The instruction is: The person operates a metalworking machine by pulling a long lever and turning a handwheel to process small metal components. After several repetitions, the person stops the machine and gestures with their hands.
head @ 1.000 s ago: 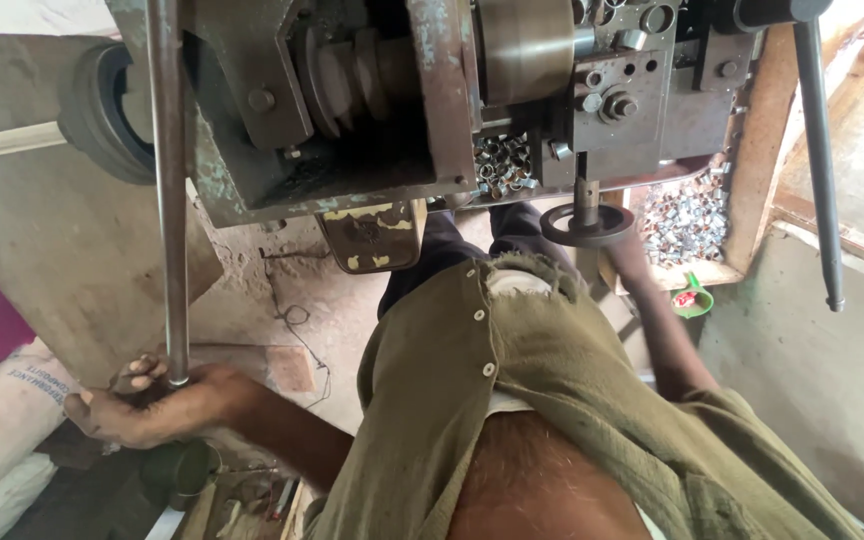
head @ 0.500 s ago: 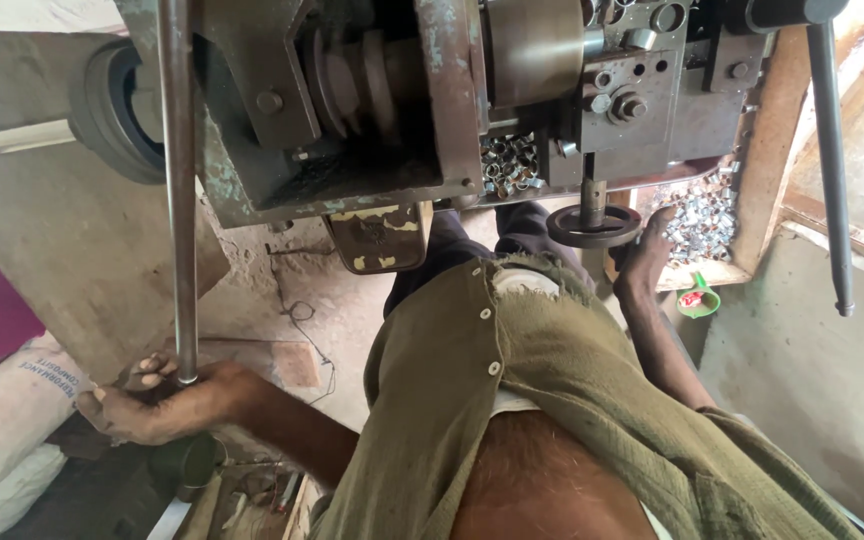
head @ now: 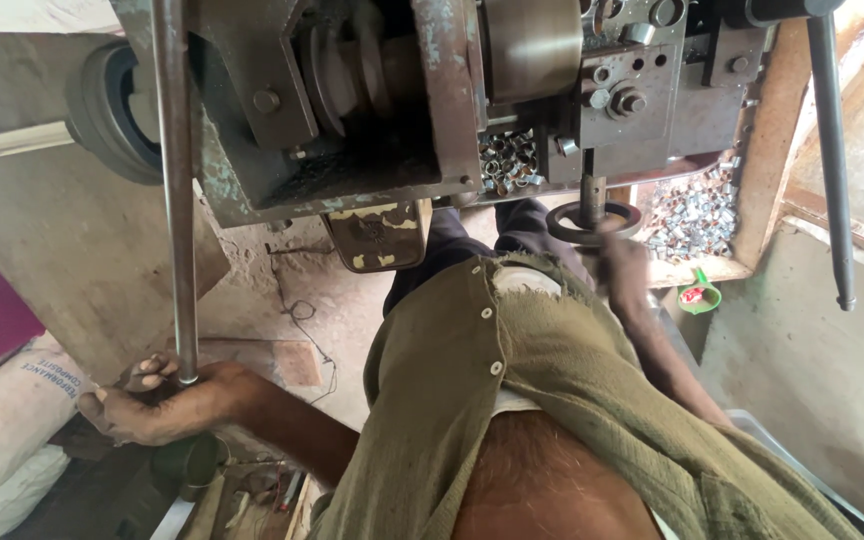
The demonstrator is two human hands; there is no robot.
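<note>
Workshop: dusty concrete floor [head: 62,250], white sacks [head: 12,420] at the near left, old machine across the top.
Left hand [head: 157,400]: nearest; fingers curled round the bottom end of the long steel rod [head: 178,190], thumb loose. Rod runs straight up into the machine.
Right hand [head: 624,262]: farther, at the small black handwheel [head: 592,222]; blurred, so can't tell how tightly it grips.
Machine [head: 432,110]: worn green frame, stepped pulley, cut metal rings [head: 687,215] heaped under the slide.
Lever [head: 830,150]: dark bar hanging far right, untouched.
Technique: keep the rod in line with its bore, support only the end, feed the wheel evenly, keep the shirt [head: 552,400] off the pulley.
</note>
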